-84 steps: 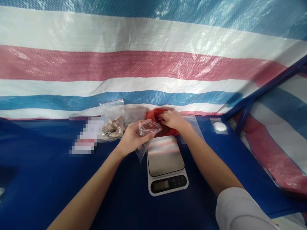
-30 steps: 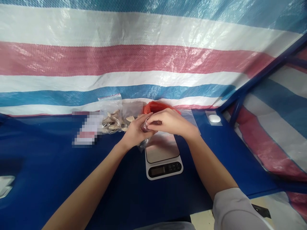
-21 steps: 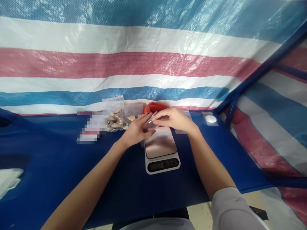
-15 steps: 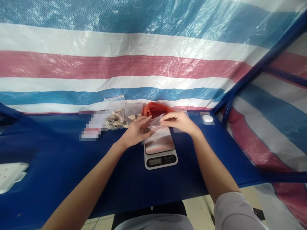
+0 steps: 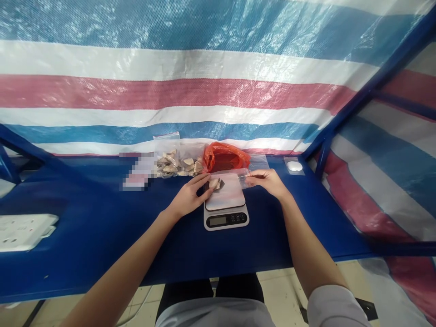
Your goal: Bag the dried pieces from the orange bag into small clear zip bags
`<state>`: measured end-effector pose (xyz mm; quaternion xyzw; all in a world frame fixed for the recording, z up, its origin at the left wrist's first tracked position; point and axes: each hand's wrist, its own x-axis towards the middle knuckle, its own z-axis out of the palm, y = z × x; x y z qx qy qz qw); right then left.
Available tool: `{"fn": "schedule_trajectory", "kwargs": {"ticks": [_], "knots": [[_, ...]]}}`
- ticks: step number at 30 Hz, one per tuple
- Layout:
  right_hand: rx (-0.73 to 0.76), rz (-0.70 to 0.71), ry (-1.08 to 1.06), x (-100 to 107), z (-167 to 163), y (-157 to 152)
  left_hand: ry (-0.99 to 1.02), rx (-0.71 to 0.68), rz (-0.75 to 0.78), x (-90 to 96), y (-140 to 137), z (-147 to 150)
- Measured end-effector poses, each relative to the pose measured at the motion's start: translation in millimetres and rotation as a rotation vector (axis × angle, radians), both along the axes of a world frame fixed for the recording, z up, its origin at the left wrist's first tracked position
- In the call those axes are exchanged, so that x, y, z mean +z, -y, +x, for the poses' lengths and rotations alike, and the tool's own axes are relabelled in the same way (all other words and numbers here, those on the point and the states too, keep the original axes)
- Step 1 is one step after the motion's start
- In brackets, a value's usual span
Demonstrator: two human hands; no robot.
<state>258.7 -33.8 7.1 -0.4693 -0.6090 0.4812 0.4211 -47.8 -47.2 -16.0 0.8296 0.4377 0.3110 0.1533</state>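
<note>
A clear zip bag (image 5: 231,176) with a few beige and dark pieces (image 5: 215,183) at its left end is held flat over a white kitchen scale (image 5: 225,200). The fingers and thumb of my left hand (image 5: 190,195) are closed on the bag's left end, by the pieces. At the other end, my right hand (image 5: 269,182) pinches the bag's edge between thumb and fingers. The scale's display (image 5: 218,221) faces me; I cannot read a number on it. Whether the bag rests on the plate is hard to tell.
Behind the scale lie an open red plastic bag (image 5: 226,156) and two zip bags (image 5: 168,164) of beige pieces. A blurred label is left of them. A small packet with a white oval thing (image 5: 294,166) lies right, a white power strip (image 5: 25,230) left. Striped sheeting (image 5: 190,93) hangs behind.
My hands have moved apart, the right one to the right, stretching the zip bag flat. The pieces inside it and the red bag's opening now show. The view has shifted slightly.
</note>
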Motion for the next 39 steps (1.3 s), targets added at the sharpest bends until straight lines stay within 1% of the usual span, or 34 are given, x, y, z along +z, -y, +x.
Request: {"fn": "schedule_trajectory", "kwargs": {"ticks": [4,8,10,12,14,15,17,20,22,24,27,29,39], "knots": [[0.014,0.005,0.034,-1.0,5.1,0.8,-0.016,-0.020,0.001,-1.2,-1.0,5.5],[0.013,-0.020,0.034,-2.3,9.6,2.5,-0.008,-0.004,0.032,0.8,-1.2,5.4],[-0.014,-0.020,0.031,-3.9,15.6,3.5,0.015,0.023,0.070,1.9,0.0,1.7],[-0.074,0.023,0.073,-6.0,23.7,4.7,0.023,0.058,0.107,2.2,1.7,-4.5],[-0.160,0.126,0.210,-8.6,31.2,7.0,0.000,0.098,0.139,1.1,3.6,-12.6],[-0.201,0.185,0.326,-10.1,34.0,8.7,-0.024,0.117,0.155,0.0,4.6,-17.0],[-0.235,0.260,0.594,-13.5,36.5,13.0,-0.088,0.148,0.188,-2.9,7.1,-25.2],[-0.182,0.366,0.890,-21.3,34.5,19.7,-0.211,0.155,0.204,-7.9,12.5,-33.8],[-0.126,0.444,1.001,-29.3,32.2,23.1,-0.294,0.157,0.177,-10.7,17.0,-36.4],[-0.105,0.480,1.076,-38.6,30.9,25.8,-0.369,0.176,0.138,-12.9,21.2,-36.9],[-0.103,0.473,1.132,-50.2,30.7,29.0,-0.454,0.217,0.081,-15.2,25.2,-35.4],[-0.098,0.468,1.146,-53.8,30.8,30.5,-0.480,0.239,0.056,-16.3,26.1,-34.1],[-0.086,0.439,1.127,-53.3,32.3,30.6,-0.413,0.259,0.025,-20.3,24.9,-33.7]]}}
